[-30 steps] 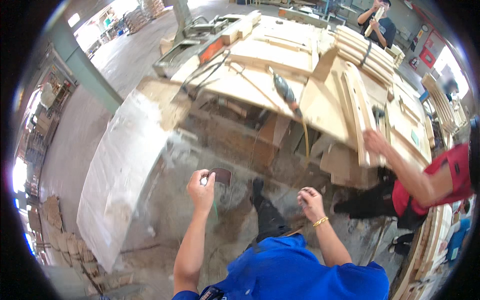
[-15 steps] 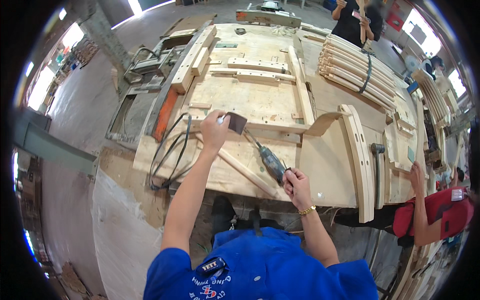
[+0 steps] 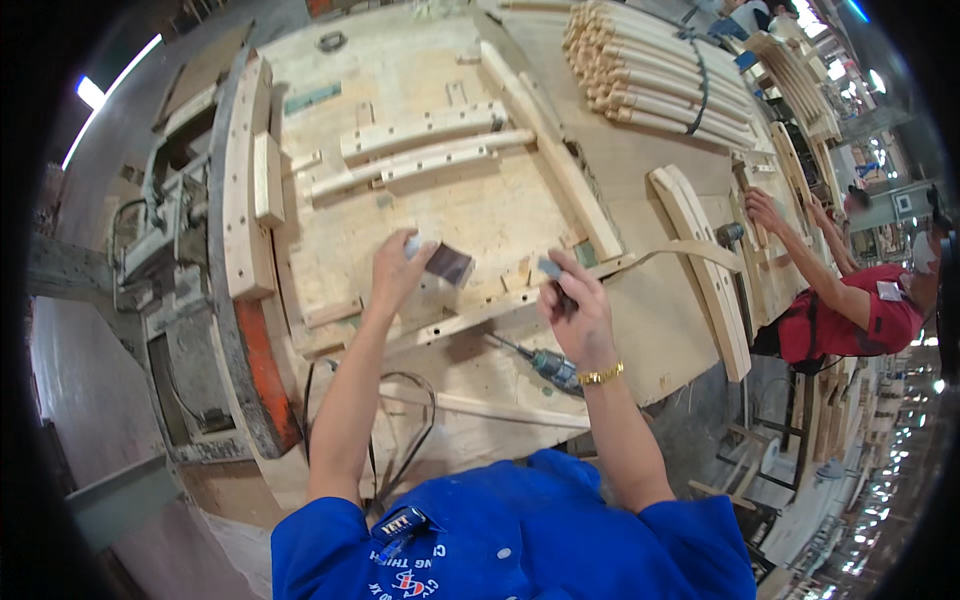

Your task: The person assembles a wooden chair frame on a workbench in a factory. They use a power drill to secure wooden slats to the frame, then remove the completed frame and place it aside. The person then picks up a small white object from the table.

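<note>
My left hand (image 3: 396,272) is closed on a dark brown sheet that looks like sandpaper (image 3: 451,264), with a small white thing (image 3: 413,247) between the fingers. Over the near end of a drilled wooden rail (image 3: 462,320), my right hand (image 3: 583,322) pinches a small flat grey-blue piece (image 3: 549,268); its kind is unclear. Just below that hand lies a power tool with a long thin shaft (image 3: 556,373), which the hand does not hold. More drilled wooden bars (image 3: 425,133) rest on the worktable (image 3: 400,215), and a long side rail (image 3: 550,150) runs along its right.
A black cord (image 3: 432,400) loops near my left forearm. Strapped wooden spindles (image 3: 660,75) are stacked at the far right, with curved wooden pieces (image 3: 705,270) nearer. A metal clamp frame (image 3: 180,270) edges the left. A person in red (image 3: 850,320) works at the right.
My right hand has left the power tool and moved up over the rail, now pinching a small grey-blue piece. My left hand still holds the brown sheet. The view has shifted.
</note>
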